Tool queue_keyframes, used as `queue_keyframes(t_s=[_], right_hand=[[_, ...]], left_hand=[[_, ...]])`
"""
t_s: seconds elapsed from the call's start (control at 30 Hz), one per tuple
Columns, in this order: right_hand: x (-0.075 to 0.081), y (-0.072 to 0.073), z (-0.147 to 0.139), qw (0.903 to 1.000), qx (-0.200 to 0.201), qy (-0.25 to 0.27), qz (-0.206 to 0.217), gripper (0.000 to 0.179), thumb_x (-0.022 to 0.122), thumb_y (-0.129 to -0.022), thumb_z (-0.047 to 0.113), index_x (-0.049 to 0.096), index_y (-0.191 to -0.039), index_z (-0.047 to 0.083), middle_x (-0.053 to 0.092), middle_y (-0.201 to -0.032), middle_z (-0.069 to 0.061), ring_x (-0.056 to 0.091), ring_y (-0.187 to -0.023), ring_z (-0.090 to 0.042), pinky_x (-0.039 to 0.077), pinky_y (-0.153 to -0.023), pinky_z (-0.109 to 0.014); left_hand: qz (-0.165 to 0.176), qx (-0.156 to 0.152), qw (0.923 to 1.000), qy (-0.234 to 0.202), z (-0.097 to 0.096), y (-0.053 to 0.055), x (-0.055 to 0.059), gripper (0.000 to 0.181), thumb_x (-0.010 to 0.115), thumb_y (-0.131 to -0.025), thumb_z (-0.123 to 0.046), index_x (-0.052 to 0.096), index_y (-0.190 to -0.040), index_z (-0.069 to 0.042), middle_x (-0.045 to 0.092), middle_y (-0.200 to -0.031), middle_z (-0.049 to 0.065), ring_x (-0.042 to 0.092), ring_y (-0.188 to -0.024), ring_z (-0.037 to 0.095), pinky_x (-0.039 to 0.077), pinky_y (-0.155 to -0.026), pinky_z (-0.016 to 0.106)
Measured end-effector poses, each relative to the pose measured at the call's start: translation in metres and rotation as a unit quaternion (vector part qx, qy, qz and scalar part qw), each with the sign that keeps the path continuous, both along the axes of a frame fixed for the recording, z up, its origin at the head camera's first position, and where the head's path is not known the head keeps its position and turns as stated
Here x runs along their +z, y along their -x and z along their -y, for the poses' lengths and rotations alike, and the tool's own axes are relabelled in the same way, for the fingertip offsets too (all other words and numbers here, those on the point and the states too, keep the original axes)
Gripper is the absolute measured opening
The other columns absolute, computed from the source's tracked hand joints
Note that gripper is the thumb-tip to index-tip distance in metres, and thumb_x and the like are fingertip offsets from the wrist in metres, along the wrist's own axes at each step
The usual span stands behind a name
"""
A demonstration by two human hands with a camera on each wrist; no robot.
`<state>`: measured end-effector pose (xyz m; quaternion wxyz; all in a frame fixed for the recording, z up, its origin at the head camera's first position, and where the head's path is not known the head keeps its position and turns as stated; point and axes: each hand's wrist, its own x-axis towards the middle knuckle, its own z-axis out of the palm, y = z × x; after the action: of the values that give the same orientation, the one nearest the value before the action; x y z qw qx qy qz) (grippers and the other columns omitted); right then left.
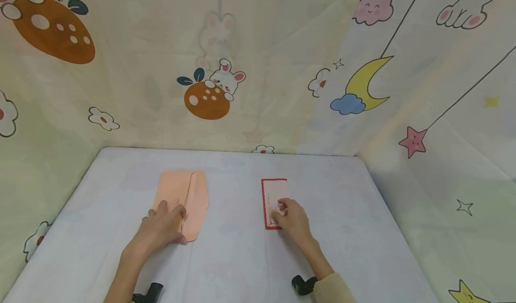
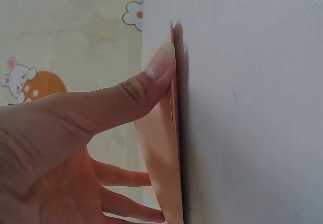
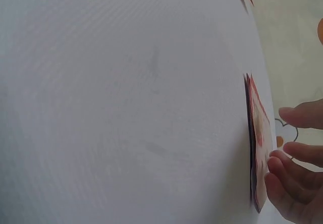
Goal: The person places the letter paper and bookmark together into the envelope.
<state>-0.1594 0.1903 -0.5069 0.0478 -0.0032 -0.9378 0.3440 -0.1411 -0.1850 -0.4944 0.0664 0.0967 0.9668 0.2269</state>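
Note:
A peach-coloured envelope [image 1: 173,184] lies on the left part of the table, its pointed flap spread out to the right. My left hand [image 1: 159,229] rests on its lower part with the fingers spread. In the left wrist view the thumb [image 2: 160,62] presses near the envelope's edge, and the fingertips meet the paper further along. To the right lies a pale card [image 1: 276,189] with a red scalloped border; several thin layers show at its edge in the right wrist view. Over the card hovers my right hand [image 1: 296,224], fingers loosely bent, thumb apart, with nothing visible between them.
The table [image 1: 234,267] has a white cover. A patterned curtain [image 1: 274,106] hangs behind it and along the sides. Black pieces show beneath both wrists, one by the left forearm [image 1: 128,267] and one by the right sleeve [image 1: 332,288].

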Motion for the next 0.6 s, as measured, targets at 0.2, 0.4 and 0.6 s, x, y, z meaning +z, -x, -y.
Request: queue_keyframes(t_s=[0.2, 0.4, 0.6], right_hand=[[-0.0016, 0.0016, -0.0029, 0.9993, -0.028, -0.025, 0.005, 0.041, 0.081, -0.086, 0.018, 0.067, -0.12, -0.001, 0.066, -0.099, -0.012, 0.054, -0.077, -0.018, 0.045, -0.068, -0.031], [-0.0026, 0.0043, -0.0031, 0.9943, -0.081, -0.064, 0.025, 0.063, 0.083, -0.084, 0.028, 0.058, -0.131, -0.005, 0.063, -0.114, -0.021, 0.062, -0.094, -0.031, 0.055, -0.077, -0.045], [-0.0026, 0.0084, -0.0017, 0.9873, -0.112, -0.095, 0.061, 0.08, 0.085, -0.081, 0.038, 0.051, -0.138, -0.007, 0.056, -0.122, -0.027, 0.059, -0.1, -0.036, 0.056, -0.076, -0.048]], left_hand=[[0.002, 0.003, 1.0, 0.004, -0.0001, 0.0005, -0.0003, 0.061, 0.096, -0.061, -0.036, 0.058, -0.107, -0.023, 0.046, -0.107, 0.017, 0.045, -0.081, 0.035, 0.038, -0.068, 0.047], [0.003, 0.005, 1.0, 0.003, -0.0004, 0.0011, -0.0015, 0.06, 0.096, -0.061, -0.038, 0.059, -0.106, -0.024, 0.046, -0.107, 0.016, 0.045, -0.08, 0.034, 0.037, -0.068, 0.046], [0.004, 0.005, 1.0, 0.0, -0.0002, 0.0006, -0.0006, 0.06, 0.096, -0.062, -0.037, 0.058, -0.106, -0.024, 0.045, -0.107, 0.015, 0.044, -0.081, 0.034, 0.036, -0.069, 0.046]])
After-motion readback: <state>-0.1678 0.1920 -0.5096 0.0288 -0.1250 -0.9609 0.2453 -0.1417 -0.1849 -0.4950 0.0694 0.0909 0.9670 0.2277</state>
